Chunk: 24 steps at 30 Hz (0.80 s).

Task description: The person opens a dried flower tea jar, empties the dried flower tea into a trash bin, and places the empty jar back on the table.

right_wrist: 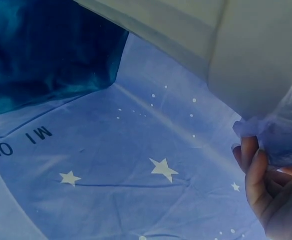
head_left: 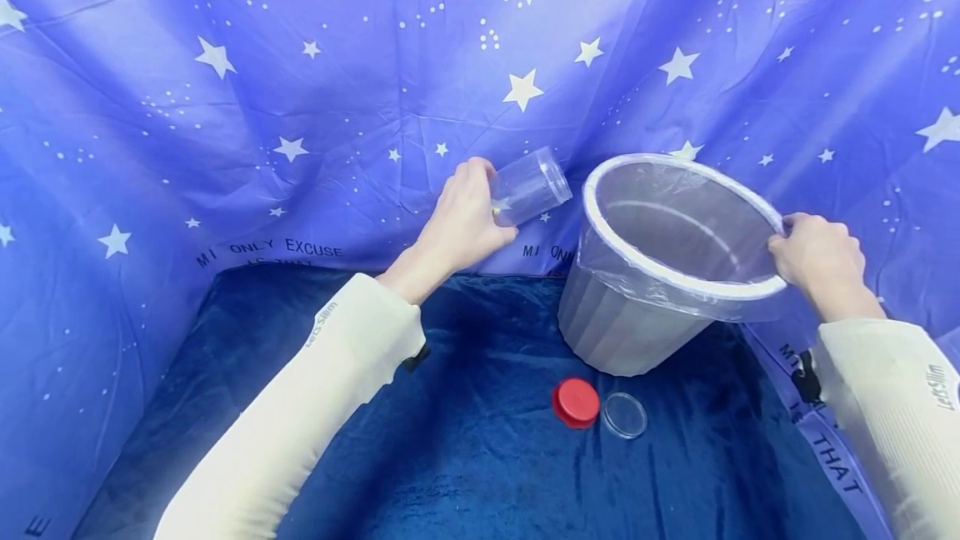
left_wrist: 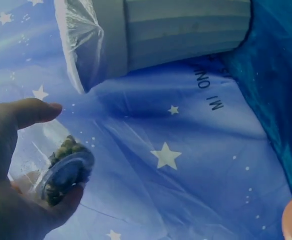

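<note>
My left hand [head_left: 467,219] grips a clear plastic jar [head_left: 528,186], tilted with its mouth toward the trash can. In the left wrist view, small brownish-green pieces [left_wrist: 66,150] show at the jar's bottom end. The grey trash can [head_left: 630,323] leans to the left, lined with a clear plastic bag [head_left: 615,269] under a white rim ring [head_left: 637,255]. On the far right, my right hand [head_left: 819,257] holds the can by its rim; the right wrist view has its fingers [right_wrist: 258,175] curled at the bag-covered edge.
A red lid [head_left: 577,403] and a clear round disc [head_left: 625,416] lie side by side on the dark blue cloth [head_left: 465,440], in front of the can. Behind and at the sides hangs a blue-purple curtain [head_left: 360,90] with white stars.
</note>
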Each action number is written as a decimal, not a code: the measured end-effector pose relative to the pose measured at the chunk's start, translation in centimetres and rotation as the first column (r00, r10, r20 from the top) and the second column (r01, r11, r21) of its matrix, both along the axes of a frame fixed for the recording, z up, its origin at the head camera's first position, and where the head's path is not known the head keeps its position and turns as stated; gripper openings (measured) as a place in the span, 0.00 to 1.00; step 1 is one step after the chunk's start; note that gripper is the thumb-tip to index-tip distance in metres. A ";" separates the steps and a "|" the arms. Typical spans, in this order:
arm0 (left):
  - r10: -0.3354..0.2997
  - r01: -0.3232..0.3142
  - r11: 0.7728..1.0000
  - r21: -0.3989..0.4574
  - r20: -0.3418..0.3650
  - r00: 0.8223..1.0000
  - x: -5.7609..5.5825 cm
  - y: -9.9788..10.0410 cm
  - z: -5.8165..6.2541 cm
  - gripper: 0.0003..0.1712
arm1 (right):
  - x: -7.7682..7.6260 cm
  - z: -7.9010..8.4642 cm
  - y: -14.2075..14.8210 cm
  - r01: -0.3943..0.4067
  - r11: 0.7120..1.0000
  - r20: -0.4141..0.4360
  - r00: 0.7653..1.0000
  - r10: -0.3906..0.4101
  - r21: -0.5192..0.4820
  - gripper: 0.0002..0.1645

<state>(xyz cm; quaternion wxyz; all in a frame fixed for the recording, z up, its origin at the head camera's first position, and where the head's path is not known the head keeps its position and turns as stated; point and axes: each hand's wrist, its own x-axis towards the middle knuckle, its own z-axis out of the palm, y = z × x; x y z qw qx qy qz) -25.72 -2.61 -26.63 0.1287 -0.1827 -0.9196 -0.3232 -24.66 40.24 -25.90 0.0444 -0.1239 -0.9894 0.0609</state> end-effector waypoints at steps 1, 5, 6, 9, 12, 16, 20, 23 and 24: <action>-0.005 0.005 1.000 -0.012 -0.030 1.000 0.0 0.2 0.1 0.40 | 0.0 0.0 0.0 0.001 1.000 -0.001 1.000 -0.001 0.000 0.33; -0.014 0.008 0.998 -0.064 -0.098 0.995 -0.1 0.7 0.1 0.41 | -0.1 -0.2 -0.2 0.000 1.000 -0.001 1.000 0.000 0.008 0.33; -0.016 0.008 0.997 -0.077 -0.108 0.994 -0.1 0.8 0.1 0.41 | -0.2 -0.2 -0.2 -0.002 1.000 0.000 1.000 0.002 0.010 0.33; -0.022 0.006 0.995 -0.101 -0.151 0.988 -0.2 1.3 0.1 0.41 | -0.2 -0.1 -0.1 -0.001 1.000 -0.002 1.000 0.001 0.015 0.32; -0.017 -0.005 0.994 -0.109 -0.198 0.980 -0.3 1.7 0.2 0.41 | -0.2 0.0 0.0 -0.002 1.000 -0.008 1.000 0.002 0.018 0.32; -0.006 -0.022 0.993 -0.116 -0.236 0.972 -0.4 2.3 0.5 0.41 | -0.2 0.0 0.1 0.000 1.000 -0.007 1.000 0.000 0.014 0.33; -0.006 -0.037 0.987 -0.158 -0.266 0.964 -0.5 2.7 0.8 0.39 | -0.2 -0.1 0.1 0.004 1.000 0.000 1.000 -0.004 0.007 0.33; 0.006 -0.077 0.972 -0.222 -0.302 0.953 -0.4 3.0 0.8 0.38 | -0.1 -0.1 0.1 0.006 1.000 0.004 1.000 -0.006 0.010 0.33; 0.012 -0.091 0.966 -0.241 -0.312 0.950 -0.4 3.2 0.7 0.37 | -0.1 -0.1 0.1 0.006 1.000 0.004 1.000 -0.006 0.012 0.33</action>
